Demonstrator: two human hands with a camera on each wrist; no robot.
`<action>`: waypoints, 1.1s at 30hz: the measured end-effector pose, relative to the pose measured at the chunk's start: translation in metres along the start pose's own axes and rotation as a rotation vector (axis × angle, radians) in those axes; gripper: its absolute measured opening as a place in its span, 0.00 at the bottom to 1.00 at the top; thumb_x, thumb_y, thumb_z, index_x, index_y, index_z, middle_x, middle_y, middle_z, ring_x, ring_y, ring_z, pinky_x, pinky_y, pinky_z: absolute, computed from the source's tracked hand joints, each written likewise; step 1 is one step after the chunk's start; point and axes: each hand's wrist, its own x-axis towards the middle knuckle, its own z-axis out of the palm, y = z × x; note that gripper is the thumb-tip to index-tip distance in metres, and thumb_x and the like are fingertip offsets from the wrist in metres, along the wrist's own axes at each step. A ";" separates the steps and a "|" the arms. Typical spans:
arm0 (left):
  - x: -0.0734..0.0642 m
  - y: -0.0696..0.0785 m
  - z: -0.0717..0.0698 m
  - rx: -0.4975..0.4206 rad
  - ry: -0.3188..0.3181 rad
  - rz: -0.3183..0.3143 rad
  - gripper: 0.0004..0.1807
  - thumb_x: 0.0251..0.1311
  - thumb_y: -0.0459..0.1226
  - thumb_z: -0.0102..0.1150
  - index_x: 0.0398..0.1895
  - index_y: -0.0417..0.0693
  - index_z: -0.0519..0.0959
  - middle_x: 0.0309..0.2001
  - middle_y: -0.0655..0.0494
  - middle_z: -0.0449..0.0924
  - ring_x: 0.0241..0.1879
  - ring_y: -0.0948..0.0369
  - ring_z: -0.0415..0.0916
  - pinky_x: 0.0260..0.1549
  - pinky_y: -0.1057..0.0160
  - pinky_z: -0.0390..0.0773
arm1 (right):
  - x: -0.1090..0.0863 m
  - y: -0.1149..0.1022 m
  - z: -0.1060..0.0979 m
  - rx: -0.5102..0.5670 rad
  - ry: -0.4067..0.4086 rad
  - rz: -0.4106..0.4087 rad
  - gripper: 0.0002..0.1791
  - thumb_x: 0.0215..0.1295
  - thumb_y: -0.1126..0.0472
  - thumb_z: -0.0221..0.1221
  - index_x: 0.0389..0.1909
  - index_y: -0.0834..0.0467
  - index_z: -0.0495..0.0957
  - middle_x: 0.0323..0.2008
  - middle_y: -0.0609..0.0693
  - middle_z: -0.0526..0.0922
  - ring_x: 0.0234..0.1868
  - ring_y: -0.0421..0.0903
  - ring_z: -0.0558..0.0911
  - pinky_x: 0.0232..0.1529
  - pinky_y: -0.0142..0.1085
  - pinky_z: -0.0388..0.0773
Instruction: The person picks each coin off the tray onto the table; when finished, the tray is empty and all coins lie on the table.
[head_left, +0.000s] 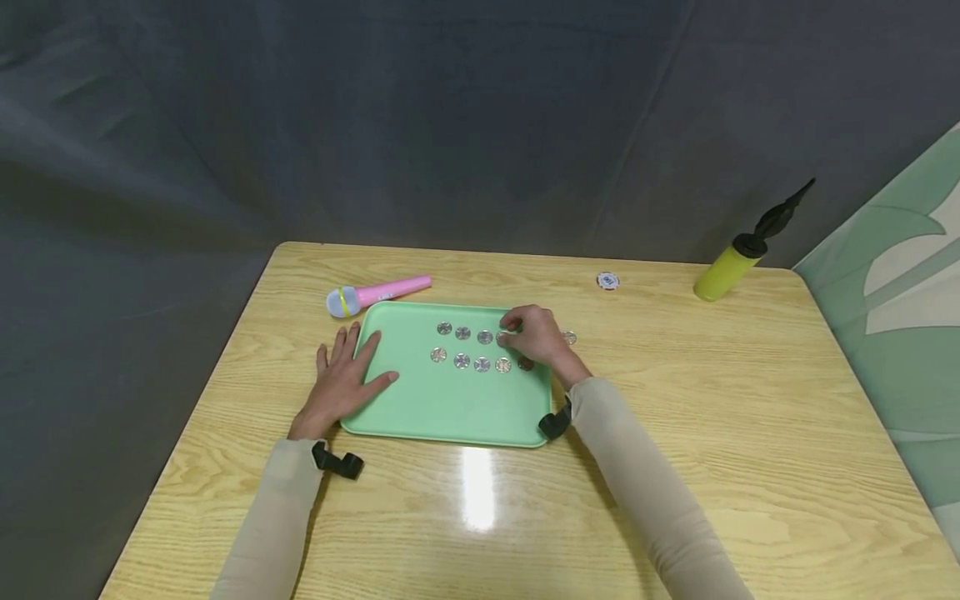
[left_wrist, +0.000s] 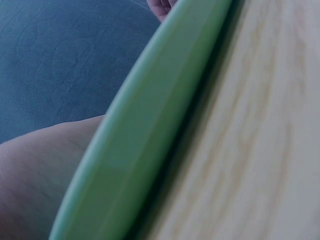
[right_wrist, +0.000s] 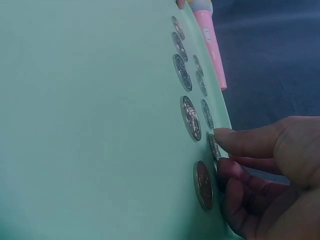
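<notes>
My right hand [head_left: 536, 335] pinches a silver coin [right_wrist: 214, 147] between thumb and fingertips, low over the back row on the green tray [head_left: 450, 412]. The row in front ends with a darker coin [right_wrist: 204, 185] beside my curled fingers. Several coins make up the two rows, among them a front one [head_left: 482, 364] and a back one [head_left: 462, 333]. My left hand [head_left: 341, 383] lies with fingers spread across the tray's left rim. In the left wrist view the tray's side wall [left_wrist: 145, 115] hides most of that hand.
A pink toy microphone [head_left: 390, 290] lies behind the tray's back left corner. Another coin [head_left: 570, 337] is on the wooden table [head_left: 712, 400] just right of the tray. Farther back are a poker chip [head_left: 607, 281] and a yellow-green hand pump [head_left: 725, 272] with a black top.
</notes>
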 end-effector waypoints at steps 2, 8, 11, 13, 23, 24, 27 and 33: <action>0.000 -0.001 0.000 0.002 0.001 0.001 0.47 0.68 0.60 0.52 0.81 0.50 0.48 0.82 0.38 0.30 0.81 0.37 0.26 0.72 0.30 0.26 | 0.001 0.000 0.002 -0.009 0.004 -0.005 0.16 0.61 0.61 0.69 0.50 0.62 0.84 0.45 0.57 0.86 0.47 0.52 0.83 0.51 0.45 0.81; -0.001 -0.002 0.001 0.002 0.005 -0.002 0.47 0.68 0.60 0.52 0.81 0.50 0.48 0.82 0.38 0.31 0.81 0.38 0.26 0.72 0.30 0.26 | 0.003 0.000 0.006 -0.028 0.016 -0.025 0.17 0.59 0.63 0.70 0.49 0.62 0.84 0.44 0.57 0.86 0.40 0.49 0.86 0.38 0.36 0.85; -0.001 -0.001 0.001 0.004 0.007 -0.002 0.47 0.68 0.60 0.52 0.81 0.49 0.49 0.82 0.38 0.31 0.81 0.38 0.27 0.72 0.29 0.26 | 0.003 -0.001 0.007 -0.039 0.024 -0.032 0.16 0.58 0.64 0.71 0.48 0.62 0.85 0.43 0.57 0.87 0.38 0.49 0.86 0.37 0.34 0.84; -0.001 -0.001 0.000 0.004 0.008 -0.002 0.47 0.68 0.60 0.52 0.81 0.49 0.49 0.82 0.38 0.31 0.81 0.37 0.26 0.72 0.29 0.26 | 0.002 -0.002 0.007 -0.044 0.028 -0.033 0.16 0.58 0.64 0.71 0.47 0.62 0.85 0.42 0.57 0.87 0.39 0.49 0.86 0.37 0.34 0.84; -0.001 0.000 0.000 0.004 0.006 0.003 0.46 0.68 0.60 0.51 0.81 0.50 0.48 0.82 0.38 0.31 0.81 0.38 0.26 0.73 0.30 0.26 | 0.001 -0.006 0.008 -0.068 0.019 -0.009 0.13 0.59 0.65 0.69 0.46 0.62 0.85 0.39 0.57 0.85 0.33 0.47 0.85 0.23 0.28 0.81; -0.001 -0.001 0.000 0.007 0.005 0.003 0.46 0.68 0.60 0.51 0.81 0.50 0.48 0.82 0.38 0.31 0.81 0.38 0.27 0.72 0.30 0.26 | 0.001 -0.006 0.008 -0.069 0.017 -0.007 0.13 0.59 0.65 0.69 0.45 0.62 0.85 0.38 0.56 0.85 0.33 0.46 0.84 0.22 0.28 0.80; -0.001 -0.001 0.001 0.007 0.004 0.002 0.46 0.68 0.60 0.51 0.81 0.50 0.48 0.82 0.38 0.31 0.81 0.38 0.26 0.72 0.29 0.26 | 0.000 -0.006 0.007 -0.058 0.015 -0.003 0.11 0.59 0.65 0.70 0.44 0.61 0.86 0.37 0.56 0.84 0.30 0.46 0.83 0.21 0.30 0.80; 0.000 -0.001 0.001 0.010 0.006 0.004 0.46 0.68 0.60 0.51 0.81 0.50 0.48 0.82 0.39 0.31 0.81 0.38 0.27 0.73 0.30 0.27 | 0.000 -0.004 0.006 -0.104 0.038 -0.037 0.09 0.58 0.63 0.71 0.40 0.59 0.86 0.36 0.54 0.84 0.37 0.46 0.80 0.37 0.36 0.78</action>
